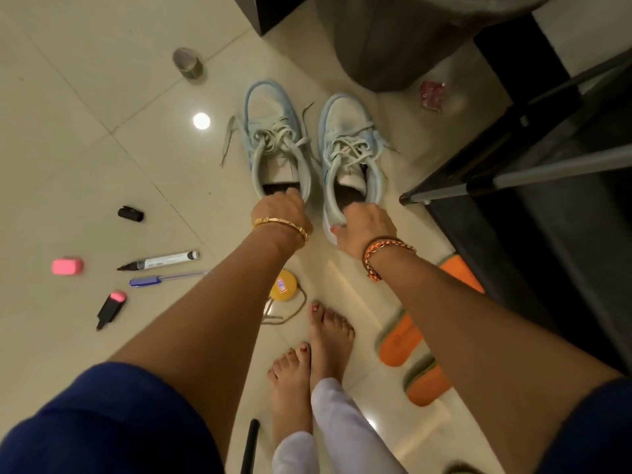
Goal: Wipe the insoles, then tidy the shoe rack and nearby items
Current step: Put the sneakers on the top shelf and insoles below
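At each sneaker's heel, left hand (278,208) and right hand (364,224) apparently grip.

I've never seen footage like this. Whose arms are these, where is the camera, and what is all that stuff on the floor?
There is no machine here: a person wears a wide-angle camera on the head, so you look down along their own arms and bare feet. The left hand grips the heel of the left sneaker, and the right hand grips the heel of the right sneaker. Both shoes stand on the tiled floor. Scattered around are a roll of tape, a marker, a blue pen, a pink eraser, a highlighter and orange insoles beside the dark shoe rack.
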